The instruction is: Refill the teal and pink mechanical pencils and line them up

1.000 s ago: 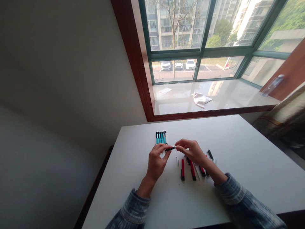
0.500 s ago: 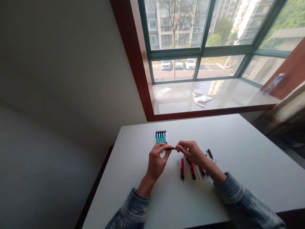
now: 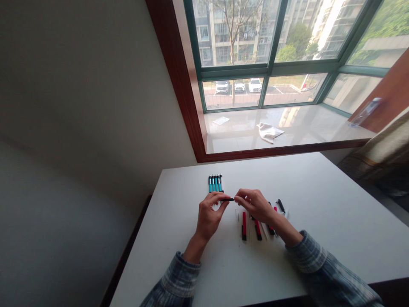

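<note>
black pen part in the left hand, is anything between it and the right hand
Nothing visible is. The black pen part, pinched in the left hand, points at the right hand; whether they touch is too small to tell. The red pen parts lie on the table, nearer the person, out of that line.

on the worktop (image 3: 345,221), a wide lane ran open along the right side, and another left of the left hand (image 3: 207,216). the row of blue pens (image 3: 215,183) lay in the way just beyond that hand, and a black pen part (image 3: 228,199) bridged the gap to the right hand (image 3: 255,203). red pieces (image 3: 244,224) crowded the space beside the right forearm (image 3: 285,229); on the near side, room opened between the sleeves (image 3: 180,275).
</note>
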Motion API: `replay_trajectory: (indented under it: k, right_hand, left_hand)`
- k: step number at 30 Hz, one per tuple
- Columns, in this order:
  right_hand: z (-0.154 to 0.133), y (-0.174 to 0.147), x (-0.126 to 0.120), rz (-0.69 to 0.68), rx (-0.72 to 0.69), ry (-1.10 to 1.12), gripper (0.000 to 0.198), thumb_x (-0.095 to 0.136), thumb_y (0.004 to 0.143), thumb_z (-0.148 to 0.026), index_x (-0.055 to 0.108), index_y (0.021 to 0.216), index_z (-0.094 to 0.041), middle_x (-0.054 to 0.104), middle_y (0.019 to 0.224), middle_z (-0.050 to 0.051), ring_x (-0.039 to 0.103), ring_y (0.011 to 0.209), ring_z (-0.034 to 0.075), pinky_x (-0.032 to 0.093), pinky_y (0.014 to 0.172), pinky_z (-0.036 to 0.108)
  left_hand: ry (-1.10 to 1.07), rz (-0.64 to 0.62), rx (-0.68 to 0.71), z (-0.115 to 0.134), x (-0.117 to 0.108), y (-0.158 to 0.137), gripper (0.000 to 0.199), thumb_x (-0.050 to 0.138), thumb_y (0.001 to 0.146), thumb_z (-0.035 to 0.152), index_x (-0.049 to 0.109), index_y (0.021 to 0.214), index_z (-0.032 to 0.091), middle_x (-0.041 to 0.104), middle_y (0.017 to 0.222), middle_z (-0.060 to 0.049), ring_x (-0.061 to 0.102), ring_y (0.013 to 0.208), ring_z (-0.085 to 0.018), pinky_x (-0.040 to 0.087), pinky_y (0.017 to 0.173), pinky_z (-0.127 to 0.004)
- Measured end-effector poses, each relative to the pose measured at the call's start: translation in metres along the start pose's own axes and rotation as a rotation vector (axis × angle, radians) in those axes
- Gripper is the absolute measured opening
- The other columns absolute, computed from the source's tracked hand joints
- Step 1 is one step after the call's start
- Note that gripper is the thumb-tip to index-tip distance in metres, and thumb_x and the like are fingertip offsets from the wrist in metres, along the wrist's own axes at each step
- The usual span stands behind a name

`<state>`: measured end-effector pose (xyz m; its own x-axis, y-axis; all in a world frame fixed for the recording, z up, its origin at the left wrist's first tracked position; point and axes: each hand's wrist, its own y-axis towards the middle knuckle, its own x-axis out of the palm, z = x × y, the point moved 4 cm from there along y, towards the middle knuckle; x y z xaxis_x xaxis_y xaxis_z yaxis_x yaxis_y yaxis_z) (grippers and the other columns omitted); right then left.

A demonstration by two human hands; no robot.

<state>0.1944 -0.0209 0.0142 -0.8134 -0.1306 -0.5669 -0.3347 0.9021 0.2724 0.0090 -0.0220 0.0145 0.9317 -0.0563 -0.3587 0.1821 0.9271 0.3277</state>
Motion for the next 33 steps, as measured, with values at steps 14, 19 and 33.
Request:
replay_trajectory:
  k: [14, 19, 33]
  right_hand:
    - [-0.017, -0.010, 0.013, -0.012, -0.047, -0.170, 0.015, 0.068, 0.096, -0.036, 0.072, 0.102, -0.023, 0.074, 0.092, 0.005, 0.065, 0.084, 0.020, 0.051, 0.076, 0.032]
    - [-0.029, -0.041, 0.000, -0.064, -0.037, -0.406, 0.076, 0.089, 0.072, -0.039, 0.055, 0.140, -0.027, 0.070, 0.122, 0.011, 0.059, 0.110, 0.033, 0.052, 0.094, 0.049]
    - [-0.043, -0.059, 0.000, -0.023, -0.079, -0.460, 0.096, 0.088, 0.070, -0.031, 0.038, 0.152, -0.027, 0.066, 0.128, 0.012, 0.059, 0.113, 0.034, 0.053, 0.094, 0.051]
  left_hand:
    - [-0.465, -0.052, -0.336, -0.012, 0.008, -0.001, 0.032, 0.083, 0.079, 0.037, 0.077, 0.102, 0.015, 0.079, 0.098, -0.009, 0.074, 0.091, -0.024, 0.058, 0.085, -0.036]
    - [-0.469, -0.010, -0.378, -0.023, 0.007, -0.001, 0.046, 0.075, 0.085, 0.044, 0.071, 0.121, 0.016, 0.078, 0.096, -0.009, 0.073, 0.080, -0.019, 0.059, 0.076, -0.032]
    - [-0.457, -0.107, -0.461, -0.015, 0.008, -0.010, 0.041, 0.086, 0.074, 0.041, 0.072, 0.101, 0.014, 0.078, 0.094, -0.010, 0.074, 0.079, -0.021, 0.059, 0.078, -0.036]
